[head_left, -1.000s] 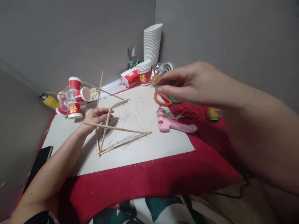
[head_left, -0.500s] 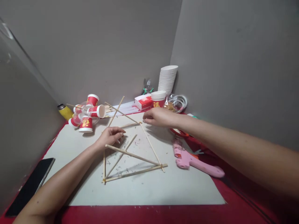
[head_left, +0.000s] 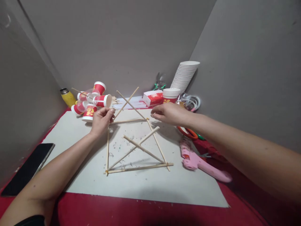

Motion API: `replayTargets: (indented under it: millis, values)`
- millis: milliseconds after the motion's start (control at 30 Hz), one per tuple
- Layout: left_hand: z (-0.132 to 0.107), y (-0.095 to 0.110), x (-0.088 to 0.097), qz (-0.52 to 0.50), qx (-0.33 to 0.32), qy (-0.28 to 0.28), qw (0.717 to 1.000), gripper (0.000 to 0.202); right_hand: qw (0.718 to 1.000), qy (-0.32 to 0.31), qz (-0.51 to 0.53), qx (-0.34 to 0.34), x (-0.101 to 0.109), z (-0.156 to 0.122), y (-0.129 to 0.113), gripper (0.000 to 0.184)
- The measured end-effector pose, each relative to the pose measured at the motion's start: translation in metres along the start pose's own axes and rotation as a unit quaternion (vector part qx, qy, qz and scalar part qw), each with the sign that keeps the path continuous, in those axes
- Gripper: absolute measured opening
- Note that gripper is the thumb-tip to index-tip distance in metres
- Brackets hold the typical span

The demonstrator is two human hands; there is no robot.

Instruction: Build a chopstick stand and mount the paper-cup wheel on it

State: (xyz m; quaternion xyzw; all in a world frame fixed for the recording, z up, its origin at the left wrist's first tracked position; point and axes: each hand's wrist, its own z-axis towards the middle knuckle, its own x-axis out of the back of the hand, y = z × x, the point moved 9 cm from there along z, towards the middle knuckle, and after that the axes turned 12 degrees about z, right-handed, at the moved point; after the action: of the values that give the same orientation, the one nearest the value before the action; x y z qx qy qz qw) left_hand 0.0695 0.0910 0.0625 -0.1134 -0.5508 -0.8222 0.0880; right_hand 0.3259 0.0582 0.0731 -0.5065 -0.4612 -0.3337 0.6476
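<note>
A frame of wooden sticks (head_left: 138,168) lies on the white sheet, its base four-sided, with yellowish blobs at the corners. From its near corners two sticks rise and cross (head_left: 137,145); two more cross at the far end (head_left: 128,101). My left hand (head_left: 101,121) is closed at the far left corner, thumb and fingers pinching the sticks there. Just beyond the far right corner hovers my right hand (head_left: 170,113), fingers slightly bent and apart, with nothing visible in them.
Red paper cups joined in a wheel (head_left: 90,102) stand far left by a yellow bottle (head_left: 68,98). Stacked cups (head_left: 184,75), a red-and-white box (head_left: 152,98) and pliers (head_left: 160,83) line the back. A pink glue gun (head_left: 199,164) lies right, a phone (head_left: 28,169) left.
My left hand has moved from inside the frame to its far left corner and closed there. The near crossed sticks lean further right. My right hand stays by the far right corner.
</note>
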Motion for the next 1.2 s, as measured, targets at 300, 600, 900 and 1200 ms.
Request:
replayTargets:
  millis: [300,600,900,1200]
  values:
    - [0.020,-0.016,0.013,0.173,0.025,-0.115,0.978,0.018,0.997,-0.035,-0.053,-0.039,-0.026,0.014,0.023,0.032]
    - [0.016,-0.037,0.008,0.339,0.045,-0.239,0.909,0.022,0.995,-0.041,-0.073,-0.049,-0.041,0.020,0.029,0.036]
    - [0.013,-0.039,-0.004,0.531,-0.019,-0.221,0.818,0.039,0.993,-0.041,-0.085,-0.069,-0.034,0.015,0.028,0.035]
    - [0.014,-0.043,-0.005,0.517,-0.035,-0.230,0.824,0.038,0.992,-0.044,-0.089,-0.077,-0.034,0.009,0.020,0.036]
